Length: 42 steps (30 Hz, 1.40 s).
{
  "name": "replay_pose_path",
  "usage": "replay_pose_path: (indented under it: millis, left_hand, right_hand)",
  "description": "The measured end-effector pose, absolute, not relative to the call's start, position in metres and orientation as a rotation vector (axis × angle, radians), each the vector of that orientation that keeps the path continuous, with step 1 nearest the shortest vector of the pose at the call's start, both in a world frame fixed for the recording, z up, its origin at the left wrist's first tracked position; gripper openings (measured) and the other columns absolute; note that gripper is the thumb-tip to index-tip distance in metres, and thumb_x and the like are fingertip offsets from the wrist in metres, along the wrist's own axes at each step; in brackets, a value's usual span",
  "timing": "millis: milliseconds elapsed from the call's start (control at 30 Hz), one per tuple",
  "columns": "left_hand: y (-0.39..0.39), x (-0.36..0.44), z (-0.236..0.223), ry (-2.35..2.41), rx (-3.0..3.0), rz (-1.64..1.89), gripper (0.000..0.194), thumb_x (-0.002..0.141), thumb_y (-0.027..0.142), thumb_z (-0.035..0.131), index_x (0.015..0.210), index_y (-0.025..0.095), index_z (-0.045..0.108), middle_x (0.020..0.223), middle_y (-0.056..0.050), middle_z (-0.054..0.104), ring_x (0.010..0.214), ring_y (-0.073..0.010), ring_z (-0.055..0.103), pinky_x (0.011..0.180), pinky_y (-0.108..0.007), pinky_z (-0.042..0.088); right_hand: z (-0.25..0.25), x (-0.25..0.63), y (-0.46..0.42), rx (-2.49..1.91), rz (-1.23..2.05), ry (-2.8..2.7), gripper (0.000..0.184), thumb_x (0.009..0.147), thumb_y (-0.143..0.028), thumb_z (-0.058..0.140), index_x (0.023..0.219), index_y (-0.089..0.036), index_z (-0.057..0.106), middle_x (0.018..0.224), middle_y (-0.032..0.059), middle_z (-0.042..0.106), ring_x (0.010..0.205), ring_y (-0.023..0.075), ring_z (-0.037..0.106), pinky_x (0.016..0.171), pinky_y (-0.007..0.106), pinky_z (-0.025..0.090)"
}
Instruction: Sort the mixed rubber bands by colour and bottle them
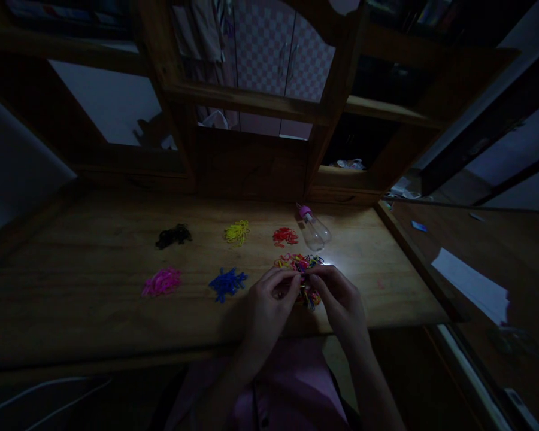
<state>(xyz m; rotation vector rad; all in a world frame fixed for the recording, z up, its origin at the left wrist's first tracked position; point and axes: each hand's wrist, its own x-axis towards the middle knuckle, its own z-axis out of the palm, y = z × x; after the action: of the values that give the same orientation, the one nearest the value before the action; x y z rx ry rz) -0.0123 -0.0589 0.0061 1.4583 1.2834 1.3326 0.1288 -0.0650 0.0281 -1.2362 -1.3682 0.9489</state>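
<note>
Multicoloured thin-strand heap (297, 261) | partly covered by bare left hand (269, 294), bare right hand (342, 294) | fingertip contents unresolved (too small)

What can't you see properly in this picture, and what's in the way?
Head view, multicoloured pile of bands: partly hidden by the left hand and right hand.
Head view, at the fingertips: too small and dim to tell what, if anything, is pinched.
Head view, white cable: cut off by the left and bottom edges.
Head view, blue card: too small and dim to read.
</note>
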Motion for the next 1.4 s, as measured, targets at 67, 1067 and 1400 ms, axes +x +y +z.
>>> replay_pose_path:
  millis: [67,1067,1400]
  left_hand:
    - [-0.060,-0.012,0.006,1.369,1.557,1.364,0.011,0.088,0.023,0.060,0.090,0.021,0.070,0.092,-0.002,0.069,0.087,-0.0153,0.065,0.078,-0.026,0.052]
    - [-0.065,-0.011,0.010,1.323,1.555,1.294,0.008,0.084,0.020,0.058,0.086,0.020,0.065,0.089,-0.003,0.064,0.083,-0.0154,0.065,0.073,-0.024,0.054]
    - [-0.060,-0.015,0.012,1.370,1.669,1.271,0.011,0.084,0.022,0.056,0.081,0.021,0.066,0.084,-0.002,0.066,0.078,-0.0149,0.064,0.070,-0.023,0.052]
  right_hand:
    - [0.027,0.126,-0.068,-1.262,0.947,-1.354,0.011,0.090,-0.026,0.061,0.095,-0.022,0.069,0.094,0.0039,0.069,0.086,0.0181,0.064,0.077,0.029,0.051]
    - [0.016,0.126,-0.080,-1.201,1.051,-1.171,0.030,0.082,-0.027,0.070,0.112,-0.025,0.067,0.098,0.0040,0.071,0.090,0.0186,0.068,0.082,0.031,0.055]
    - [0.014,0.131,-0.078,-1.352,0.977,-1.176,0.013,0.080,-0.032,0.071,0.088,-0.021,0.074,0.087,0.0039,0.074,0.081,0.0200,0.070,0.076,0.032,0.057]
